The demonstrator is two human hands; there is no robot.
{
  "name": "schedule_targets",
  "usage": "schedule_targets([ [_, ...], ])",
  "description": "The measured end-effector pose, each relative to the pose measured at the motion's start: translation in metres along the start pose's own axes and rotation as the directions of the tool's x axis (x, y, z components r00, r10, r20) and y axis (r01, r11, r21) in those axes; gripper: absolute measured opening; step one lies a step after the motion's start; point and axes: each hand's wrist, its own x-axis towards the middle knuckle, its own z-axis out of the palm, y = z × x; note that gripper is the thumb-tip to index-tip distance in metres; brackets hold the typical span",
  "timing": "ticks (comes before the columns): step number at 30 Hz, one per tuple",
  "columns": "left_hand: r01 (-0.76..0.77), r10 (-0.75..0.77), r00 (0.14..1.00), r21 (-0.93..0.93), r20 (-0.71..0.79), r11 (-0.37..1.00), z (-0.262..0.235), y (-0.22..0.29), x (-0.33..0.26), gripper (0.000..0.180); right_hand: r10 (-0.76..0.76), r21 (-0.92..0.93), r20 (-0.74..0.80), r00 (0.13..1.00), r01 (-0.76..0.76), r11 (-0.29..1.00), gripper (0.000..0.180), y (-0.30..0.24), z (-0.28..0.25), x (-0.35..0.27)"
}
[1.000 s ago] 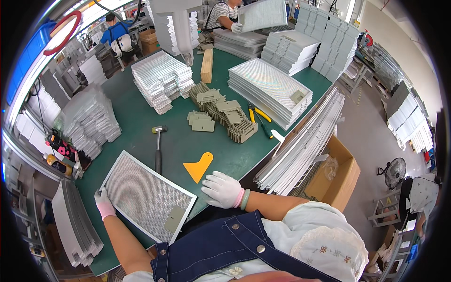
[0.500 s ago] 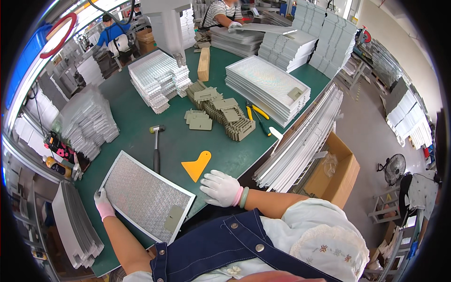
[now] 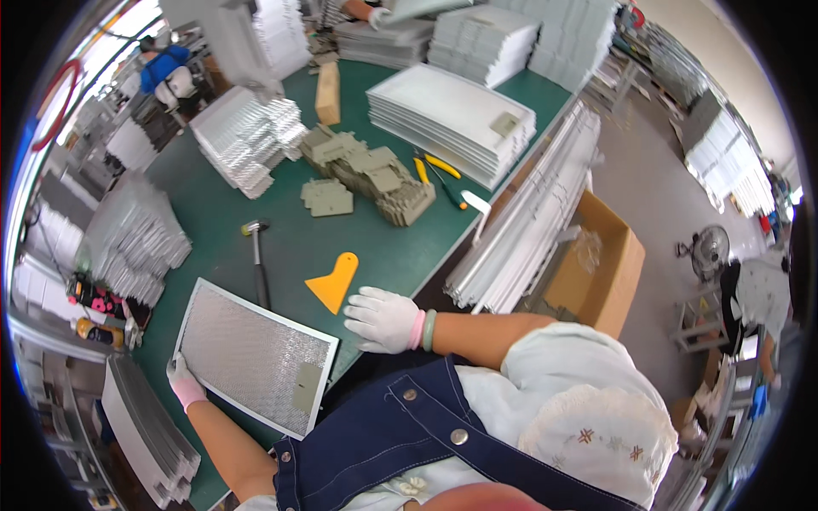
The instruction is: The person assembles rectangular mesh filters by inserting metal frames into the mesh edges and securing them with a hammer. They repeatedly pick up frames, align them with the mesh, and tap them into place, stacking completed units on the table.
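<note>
A framed metal mesh filter panel (image 3: 247, 358) lies tilted on the green table near its front edge, with a small grey-green plate (image 3: 307, 387) at its lower right corner. My left hand (image 3: 185, 383), in a white glove with a pink cuff, grips the panel's left edge; part of the fingers is hidden there. My right hand (image 3: 382, 319), gloved alike, rests palm down at the table edge, fingers stretched out and holding nothing. Just beyond it lies a yellow plastic scraper (image 3: 335, 283). Behind the panel is a hammer (image 3: 259, 268) with a dark handle.
Grey-green plates (image 3: 375, 175) lie in a row mid-table, beside yellow-handled pliers (image 3: 441, 167). Stacked filter panels (image 3: 452, 119) and mesh sheets (image 3: 243, 136) stand farther back. Metal strips (image 3: 528, 213) and a cardboard box (image 3: 618, 264) are at right. A co-worker's gloved hand (image 3: 379, 17) shows at the back.
The whole view has shifted, so the table's things sit farther left and most of them higher. Both hands keep their places, the left on the panel and the right beside the scraper.
</note>
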Motion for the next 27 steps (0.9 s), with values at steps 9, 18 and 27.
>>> schedule_targets([
  [9,0.062,-0.062,0.998,0.144,-0.001,0.988,0.006,0.027,-0.011,0.058,-0.008,-0.024,-0.067,0.998,0.007,1.000,0.042,0.003,0.007,-0.005],
  [18,-0.010,0.010,1.000,0.030,0.025,1.000,0.012,-0.010,0.011,0.055,-0.017,-0.036,-0.046,0.999,0.016,0.999,0.035,-0.001,-0.020,0.009],
  [27,0.005,-0.003,1.000,0.108,-0.024,0.994,0.000,0.022,-0.015,0.052,-0.008,0.081,0.086,0.996,0.001,0.997,0.043,0.002,-0.001,0.003],
])
